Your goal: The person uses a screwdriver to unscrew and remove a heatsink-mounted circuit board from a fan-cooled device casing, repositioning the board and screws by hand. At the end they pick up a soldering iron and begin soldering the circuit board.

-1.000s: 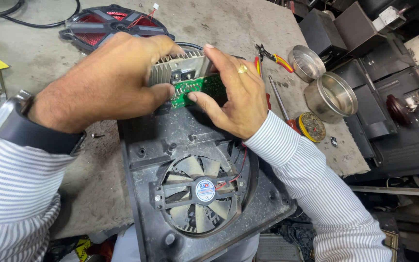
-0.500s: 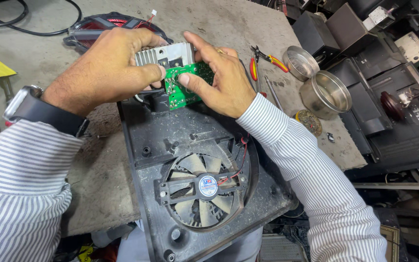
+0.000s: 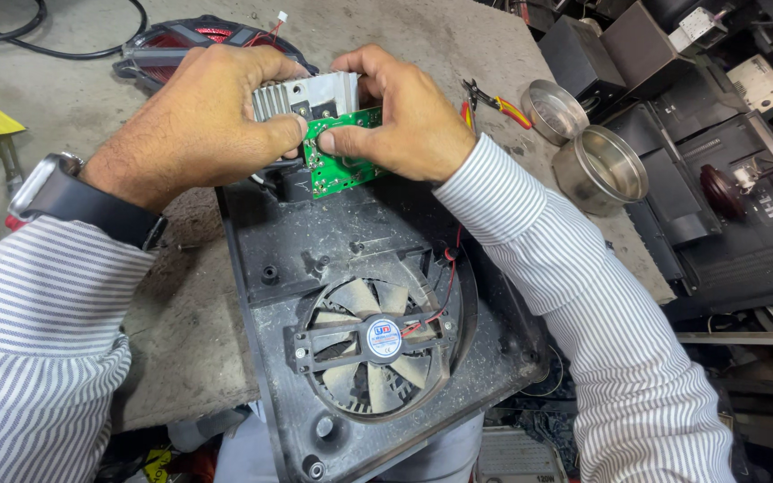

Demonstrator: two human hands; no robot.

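Both hands gripped a small green circuit board (image 3: 344,163) with a ribbed silver heat sink (image 3: 308,95), held above the far end of a dusty black plastic housing (image 3: 333,241). The left hand (image 3: 203,121) covered the heat sink's left part; the right hand (image 3: 404,116) hid the board's right edge. The housing, with its grey fan (image 3: 373,344), overhung the grey surface's (image 3: 181,313) near edge, its nearest corner cut off.

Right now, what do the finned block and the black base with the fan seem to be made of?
The finned heat sink looks like bare aluminium: silvery, matt, ribbed. The black housing under it looks like moulded plastic, dull and dusty, with cast screw posts. The fan blades seem to be greyish plastic.
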